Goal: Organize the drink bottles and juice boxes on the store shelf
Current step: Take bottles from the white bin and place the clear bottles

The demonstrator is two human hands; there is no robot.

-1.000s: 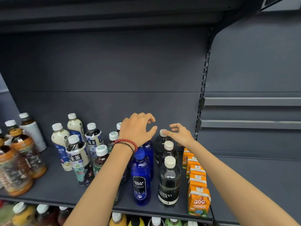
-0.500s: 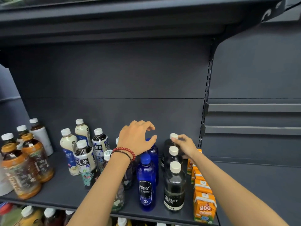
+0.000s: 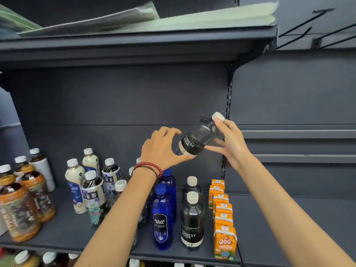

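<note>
A dark Forest Soda bottle [image 3: 198,136] with a white cap is held tilted in the air above the shelf, cap up to the right. My right hand [image 3: 230,140] grips its neck and cap end. My left hand [image 3: 160,147], with a red bead bracelet, curls round its base. Below stand two more Forest Soda bottles [image 3: 192,218] in a row, two blue Bolsa Soda bottles [image 3: 162,214] to their left, and a row of orange juice boxes [image 3: 224,238] to their right.
Tea bottles with white caps [image 3: 93,191] crowd the shelf's middle left; amber bottles [image 3: 17,209] stand at the far left. The grey shelf [image 3: 63,234] has a bare strip in front. A shelf board [image 3: 134,47] with flat packets hangs overhead. An upright post [image 3: 227,116] bounds the right.
The rearmost Forest Soda bottle has been lifted off the shelf by my right hand and tilted; my left hand rose from the blue bottles to its base. The camera tilted up.
</note>
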